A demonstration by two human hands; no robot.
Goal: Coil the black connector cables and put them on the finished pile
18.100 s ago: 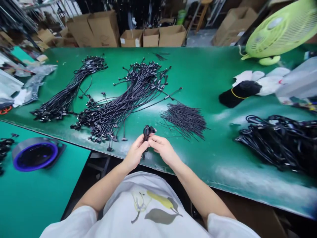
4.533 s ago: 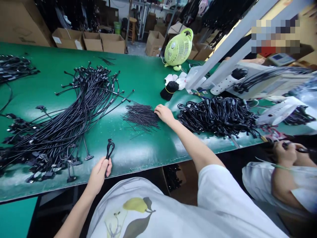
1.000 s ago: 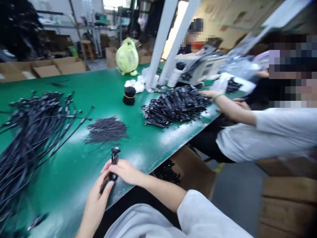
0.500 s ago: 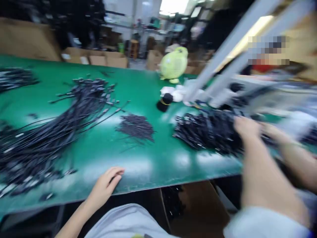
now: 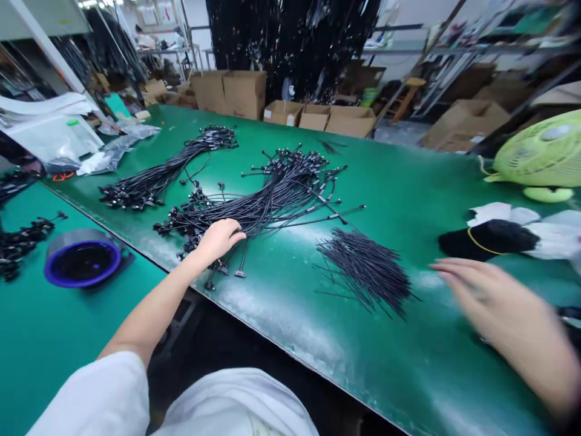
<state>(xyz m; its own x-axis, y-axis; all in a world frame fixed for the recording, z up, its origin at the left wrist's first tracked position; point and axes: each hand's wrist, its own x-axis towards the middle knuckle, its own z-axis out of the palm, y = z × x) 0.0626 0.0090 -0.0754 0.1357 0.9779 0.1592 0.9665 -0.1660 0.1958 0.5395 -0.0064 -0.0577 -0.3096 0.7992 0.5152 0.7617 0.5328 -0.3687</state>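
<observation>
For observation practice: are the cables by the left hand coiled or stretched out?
Stretched out: the cables lie lengthwise, connectors at opposite ends.

Left hand (image 5: 218, 240) lowered, fingers bent; right hand (image 5: 502, 306) blurred, fingers extended, close together.

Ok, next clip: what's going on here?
A person is working at a green table. The left hand is at the near side of a spread pile of black cables; whether it grips one is hard to tell. The right hand, blurred, is out to the right with fingers extended and nothing visible in it, near a yellow-banded black bundle. Loose thin black strips lie between the hands, and another cable bunch lies farther left.
</observation>
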